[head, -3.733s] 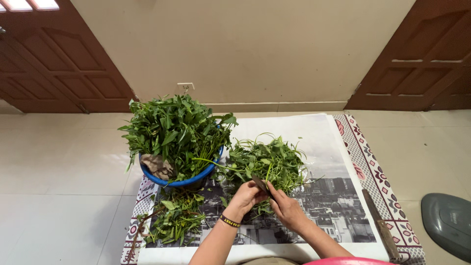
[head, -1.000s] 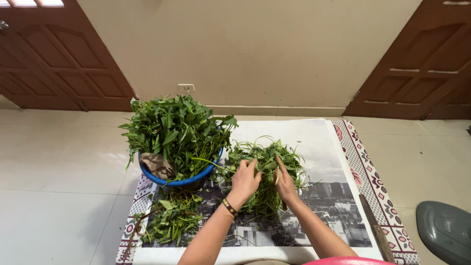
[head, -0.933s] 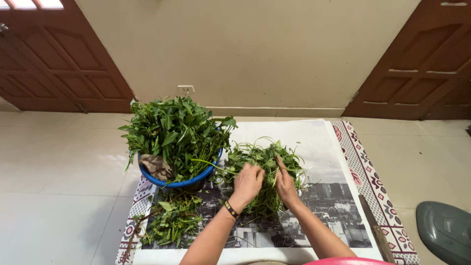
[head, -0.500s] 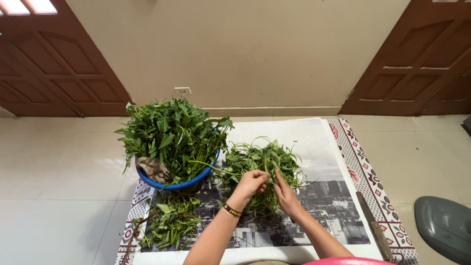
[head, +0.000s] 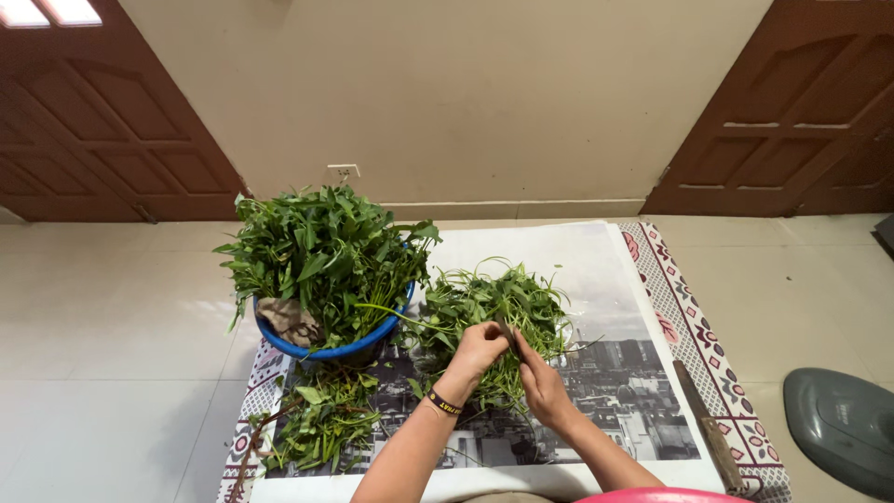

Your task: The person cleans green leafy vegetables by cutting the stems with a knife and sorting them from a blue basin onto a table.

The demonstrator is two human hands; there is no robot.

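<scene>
1. Tiled floor [head: 112, 373], plain wall and two brown doors at the back. No worktop here, everything sits on a big printed sheet [head: 596, 279] laid over a patterned mat [head: 694, 331], which I'd guess keeps leaves and dirt off the tiles.
2. Blue bowl [head: 345, 349] at the left of the sheet, stuffed way over the rim with leafy greens [head: 321, 251]. Looks like the main stock, parked within reach.
3. Loose greens pile [head: 494, 303] in the middle, just right of the bowl and right in front of me.
4. My left hand [head: 477, 349] is pinched shut on a stem [head: 507, 335] at the near edge of that pile. There's a dark band on that wrist.
5. My right hand [head: 545, 387] is closed on the same stem just below, fingers touching the left ones. The two grips sit close together, which I'd read as the way you hold a stalk to snap or strip it.
6. Smaller heap of scraps [head: 321, 424] lies at the near left, below the bowl and apart from the middle pile, so it looks sorted out on purpose.
7. Long brown stick-like thing [head: 708, 428] lies on the mat's right edge; can't tell what it is. Grey rounded object [head: 843, 428] sits on the floor further right.
</scene>
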